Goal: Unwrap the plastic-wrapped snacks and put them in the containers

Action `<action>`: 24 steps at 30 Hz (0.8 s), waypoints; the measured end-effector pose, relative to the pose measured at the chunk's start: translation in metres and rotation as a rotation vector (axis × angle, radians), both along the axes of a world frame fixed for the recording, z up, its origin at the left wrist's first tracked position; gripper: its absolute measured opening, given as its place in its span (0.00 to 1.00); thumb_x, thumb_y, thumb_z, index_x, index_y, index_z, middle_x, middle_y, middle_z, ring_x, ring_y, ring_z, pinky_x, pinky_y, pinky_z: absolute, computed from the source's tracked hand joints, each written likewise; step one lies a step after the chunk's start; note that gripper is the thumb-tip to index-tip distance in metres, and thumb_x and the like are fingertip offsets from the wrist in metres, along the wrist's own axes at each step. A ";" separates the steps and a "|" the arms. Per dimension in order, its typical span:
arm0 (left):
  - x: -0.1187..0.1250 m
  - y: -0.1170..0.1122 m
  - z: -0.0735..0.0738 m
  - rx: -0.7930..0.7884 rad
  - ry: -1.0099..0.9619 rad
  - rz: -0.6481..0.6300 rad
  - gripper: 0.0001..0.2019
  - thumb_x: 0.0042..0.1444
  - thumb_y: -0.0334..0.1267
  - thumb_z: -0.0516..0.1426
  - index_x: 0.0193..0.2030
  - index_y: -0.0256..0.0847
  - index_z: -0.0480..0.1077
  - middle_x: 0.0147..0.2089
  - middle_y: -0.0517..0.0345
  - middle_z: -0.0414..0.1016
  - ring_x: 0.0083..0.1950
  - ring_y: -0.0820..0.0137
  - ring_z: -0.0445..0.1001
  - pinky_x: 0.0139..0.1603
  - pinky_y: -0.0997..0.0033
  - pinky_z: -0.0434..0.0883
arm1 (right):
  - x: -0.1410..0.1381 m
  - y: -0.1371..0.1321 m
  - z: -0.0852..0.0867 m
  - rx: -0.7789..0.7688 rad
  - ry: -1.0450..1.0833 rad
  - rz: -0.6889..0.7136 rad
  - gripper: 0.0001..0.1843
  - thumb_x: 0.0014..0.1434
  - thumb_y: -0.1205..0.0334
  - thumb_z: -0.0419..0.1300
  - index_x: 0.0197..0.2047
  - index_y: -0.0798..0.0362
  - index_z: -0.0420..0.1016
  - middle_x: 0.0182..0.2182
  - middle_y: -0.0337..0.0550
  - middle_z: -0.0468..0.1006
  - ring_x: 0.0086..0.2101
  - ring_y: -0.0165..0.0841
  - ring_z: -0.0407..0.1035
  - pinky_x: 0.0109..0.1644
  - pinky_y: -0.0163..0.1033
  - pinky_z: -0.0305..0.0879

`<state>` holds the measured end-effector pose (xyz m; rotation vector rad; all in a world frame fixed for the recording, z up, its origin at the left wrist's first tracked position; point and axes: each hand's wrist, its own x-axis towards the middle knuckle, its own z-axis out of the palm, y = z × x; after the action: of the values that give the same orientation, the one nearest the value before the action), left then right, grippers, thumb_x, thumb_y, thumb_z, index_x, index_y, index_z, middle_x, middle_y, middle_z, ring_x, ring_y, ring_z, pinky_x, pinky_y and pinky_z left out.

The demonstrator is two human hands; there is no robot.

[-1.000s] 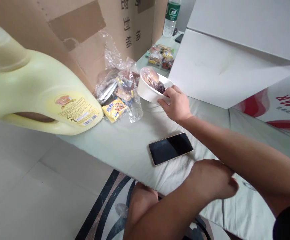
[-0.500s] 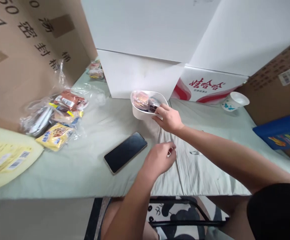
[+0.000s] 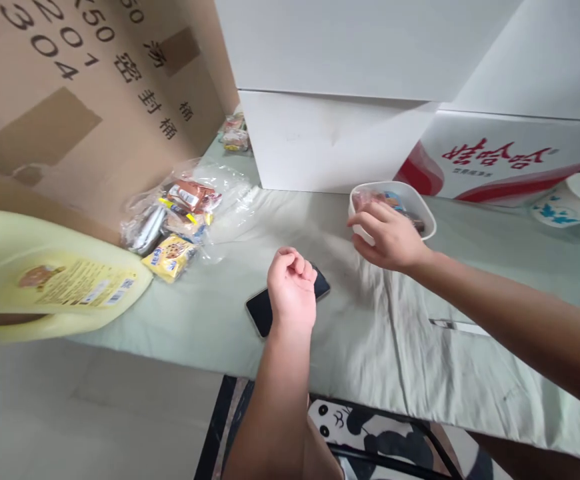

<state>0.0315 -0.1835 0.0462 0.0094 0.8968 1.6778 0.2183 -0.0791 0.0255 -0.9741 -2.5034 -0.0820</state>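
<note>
A white plastic bowl (image 3: 427,212) stands against the white box, with wrapped snacks (image 3: 395,200) inside it. My right hand (image 3: 390,237) is over the bowl's near left rim, fingers stretched and a little apart, and it covers part of the contents. I see nothing held in it. My left hand (image 3: 293,287) is raised over a black phone (image 3: 260,312), palm turned up and fingers curled in loosely; nothing shows in it. The phone lies flat on the cloth, partly hidden by that hand.
Packaged snacks (image 3: 173,257) lie in a clear bag at left, beside a yellow jug (image 3: 70,287) and a cardboard box (image 3: 95,113). White boxes (image 3: 320,140) line the back. A paper cup (image 3: 565,200) stands at right. The pale green tablecloth (image 3: 200,333) ends at the front edge.
The view has swung left. My right hand has loosened from the bowl's rim and spread its fingers. My left hand has moved left over the phone and turned palm up.
</note>
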 end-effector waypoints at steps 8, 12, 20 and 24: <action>-0.021 -0.002 -0.003 -0.052 -0.110 0.061 0.03 0.47 0.31 0.55 0.26 0.39 0.63 0.19 0.68 0.54 0.20 0.80 0.54 0.24 0.79 0.53 | -0.206 0.067 -0.021 -0.657 0.149 0.022 0.46 0.51 0.69 0.60 0.73 0.49 0.57 0.54 0.53 0.77 0.42 0.44 0.77 0.51 0.55 0.75; -0.029 -0.003 -0.003 -0.071 -0.114 0.072 0.04 0.47 0.31 0.54 0.25 0.40 0.62 0.19 0.68 0.53 0.20 0.80 0.53 0.24 0.78 0.52 | -0.257 0.079 -0.014 -0.570 0.262 0.164 0.28 0.56 0.72 0.57 0.60 0.51 0.73 0.51 0.48 0.79 0.48 0.42 0.75 0.57 0.51 0.73; -0.028 -0.006 -0.008 -0.090 -0.099 0.016 0.07 0.50 0.31 0.53 0.25 0.41 0.57 0.21 0.66 0.50 0.23 0.77 0.53 0.28 0.73 0.54 | -0.327 0.055 0.012 -0.403 0.167 0.311 0.24 0.62 0.53 0.65 0.60 0.48 0.73 0.62 0.47 0.73 0.67 0.54 0.58 0.69 0.67 0.59; -0.031 -0.005 -0.012 -0.111 -0.082 0.050 0.12 0.53 0.32 0.51 0.25 0.41 0.49 0.23 0.64 0.49 0.24 0.77 0.50 0.30 0.70 0.53 | -0.357 0.061 -0.011 -0.427 0.131 0.281 0.35 0.53 0.53 0.72 0.62 0.50 0.69 0.68 0.50 0.66 0.70 0.61 0.51 0.70 0.72 0.55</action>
<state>0.0009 -0.1889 0.0346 -0.1573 0.9329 1.6603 -0.1383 -0.0179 0.0145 -0.7366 -2.5550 0.6052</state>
